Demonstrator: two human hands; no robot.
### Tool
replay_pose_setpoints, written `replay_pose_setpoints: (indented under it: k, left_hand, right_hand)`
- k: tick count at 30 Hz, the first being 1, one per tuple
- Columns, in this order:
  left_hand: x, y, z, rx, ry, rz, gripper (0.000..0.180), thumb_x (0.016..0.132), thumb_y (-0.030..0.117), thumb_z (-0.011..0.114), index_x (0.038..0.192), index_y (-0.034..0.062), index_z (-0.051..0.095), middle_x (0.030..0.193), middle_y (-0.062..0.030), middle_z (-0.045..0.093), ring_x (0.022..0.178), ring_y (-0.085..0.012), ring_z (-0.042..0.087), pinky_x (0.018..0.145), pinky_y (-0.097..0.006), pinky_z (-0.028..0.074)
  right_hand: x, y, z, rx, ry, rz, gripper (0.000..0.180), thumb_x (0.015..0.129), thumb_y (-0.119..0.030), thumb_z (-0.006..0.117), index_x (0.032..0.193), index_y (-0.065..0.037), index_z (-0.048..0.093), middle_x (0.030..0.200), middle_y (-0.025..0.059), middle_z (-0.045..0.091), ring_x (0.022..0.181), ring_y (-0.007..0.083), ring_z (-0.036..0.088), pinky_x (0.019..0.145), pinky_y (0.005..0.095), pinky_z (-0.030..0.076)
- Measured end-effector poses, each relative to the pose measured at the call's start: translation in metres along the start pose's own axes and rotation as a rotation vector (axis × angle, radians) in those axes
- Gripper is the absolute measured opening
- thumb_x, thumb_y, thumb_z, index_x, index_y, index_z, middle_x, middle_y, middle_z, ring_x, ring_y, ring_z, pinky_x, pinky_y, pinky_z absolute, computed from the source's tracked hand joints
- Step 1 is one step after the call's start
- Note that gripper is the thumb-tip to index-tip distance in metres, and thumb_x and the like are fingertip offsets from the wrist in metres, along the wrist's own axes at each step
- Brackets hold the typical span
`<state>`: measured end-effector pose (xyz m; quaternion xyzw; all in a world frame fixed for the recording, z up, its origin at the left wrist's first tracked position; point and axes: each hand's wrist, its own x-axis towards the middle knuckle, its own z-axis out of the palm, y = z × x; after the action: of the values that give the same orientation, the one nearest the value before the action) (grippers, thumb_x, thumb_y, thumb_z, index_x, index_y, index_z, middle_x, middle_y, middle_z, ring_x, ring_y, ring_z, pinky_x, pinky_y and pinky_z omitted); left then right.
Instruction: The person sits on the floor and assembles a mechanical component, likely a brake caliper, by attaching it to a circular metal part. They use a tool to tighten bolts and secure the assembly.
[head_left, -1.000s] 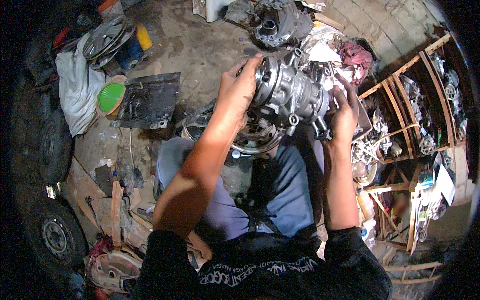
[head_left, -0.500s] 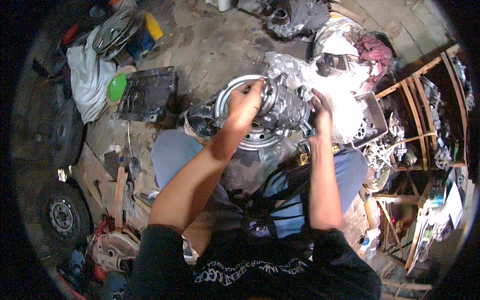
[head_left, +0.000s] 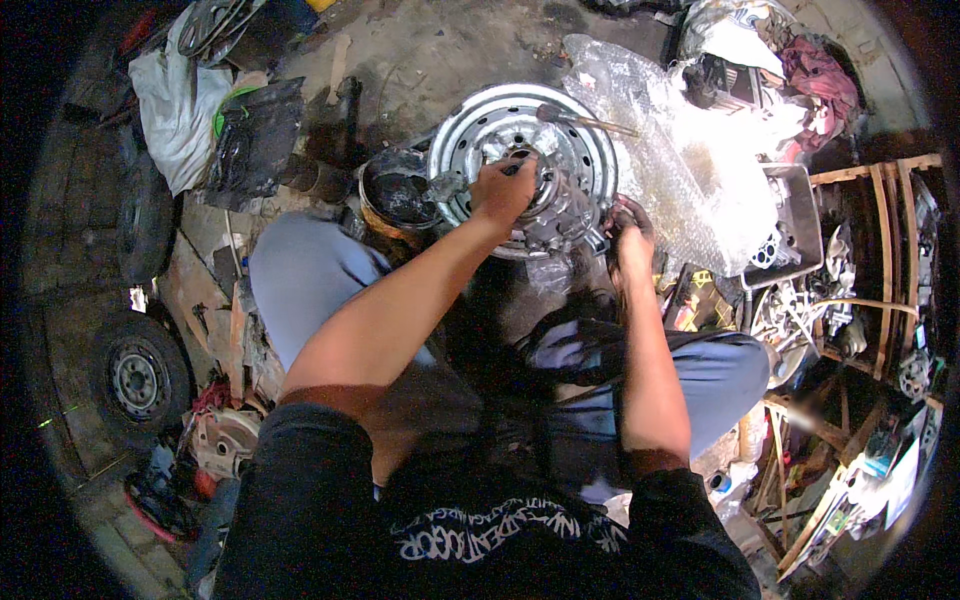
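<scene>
Head view — part [head_left: 568, 212] pinched by the left hand [head_left: 505, 190], grip of the right hand [head_left: 630, 235] unclear — over the wheel [head_left: 478, 126], tipping could be caused by lopsided support.

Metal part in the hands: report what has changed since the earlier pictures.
The metal part has come down, away from the camera, to low over the wheel rim, where a brush-like tool now shows. The left hand moved with it and stays on its left end; the right hand is at its right end, grip unclear. The view has shifted too; the tyred wheel and black sheet appear unmoved.
</scene>
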<state>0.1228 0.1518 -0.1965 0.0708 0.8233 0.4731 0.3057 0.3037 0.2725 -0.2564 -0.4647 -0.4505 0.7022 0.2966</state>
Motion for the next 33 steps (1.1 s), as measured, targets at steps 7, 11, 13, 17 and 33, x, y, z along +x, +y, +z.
replay_pose_setpoints:
  k: [7, 11, 13, 17, 33]
  left_hand:
    - [0.013, -0.019, 0.002, 0.163, 0.086, -0.193, 0.072, 0.078, 0.059, 0.074, 0.123, 0.0034, 0.069, 0.128, -0.0292, 0.063, 0.119, -0.0429, 0.062, 0.106, -0.042, 0.048]
    - [0.019, -0.021, -0.008, 0.250, 0.043, -0.127, 0.088, 0.079, 0.064, 0.070, 0.127, -0.0095, 0.061, 0.128, -0.0348, 0.061, 0.122, -0.0443, 0.060, 0.107, -0.045, 0.047]
    - [0.039, -0.040, -0.007, 0.203, -0.007, -0.133, 0.092, 0.079, 0.066, 0.069, 0.125, -0.0137, 0.059, 0.127, -0.0361, 0.060, 0.122, -0.0458, 0.059, 0.106, -0.045, 0.047]
    - [0.045, -0.045, -0.002, 0.253, -0.004, -0.064, 0.085, 0.081, 0.064, 0.068, 0.127, -0.0067, 0.062, 0.121, -0.0321, 0.065, 0.117, -0.0460, 0.063, 0.101, -0.047, 0.050]
    - [0.003, -0.015, -0.013, 0.199, -0.050, 0.144, 0.058, 0.090, 0.055, 0.065, 0.119, 0.0052, 0.070, 0.105, -0.0300, 0.070, 0.096, -0.0474, 0.070, 0.084, -0.049, 0.059]
  right_hand:
    - [0.004, 0.029, 0.001, -0.062, -0.012, 0.047, 0.027, 0.091, -0.003, 0.056, 0.116, 0.000, 0.066, 0.084, 0.0053, 0.064, 0.075, 0.0141, 0.056, 0.070, 0.0284, 0.046]
    - [0.002, 0.025, 0.006, -0.118, -0.024, 0.057, 0.031, 0.094, 0.002, 0.052, 0.124, 0.003, 0.060, 0.086, 0.0058, 0.062, 0.073, 0.0138, 0.056, 0.068, 0.0267, 0.046]
    - [0.001, 0.028, 0.009, -0.125, -0.022, -0.025, 0.027, 0.095, 0.000, 0.055, 0.121, 0.001, 0.062, 0.085, 0.0057, 0.063, 0.074, 0.0145, 0.058, 0.068, 0.0284, 0.047]
    - [-0.014, 0.001, 0.033, -0.360, 0.017, -0.301, 0.020, 0.095, -0.005, 0.062, 0.114, -0.001, 0.066, 0.086, 0.0085, 0.070, 0.076, 0.0175, 0.065, 0.073, 0.0325, 0.051]
    - [-0.062, -0.030, 0.064, -0.895, -0.156, -0.792, 0.012, 0.083, -0.008, 0.071, 0.092, 0.000, 0.071, 0.090, 0.0233, 0.071, 0.086, 0.0426, 0.068, 0.081, 0.0490, 0.053]
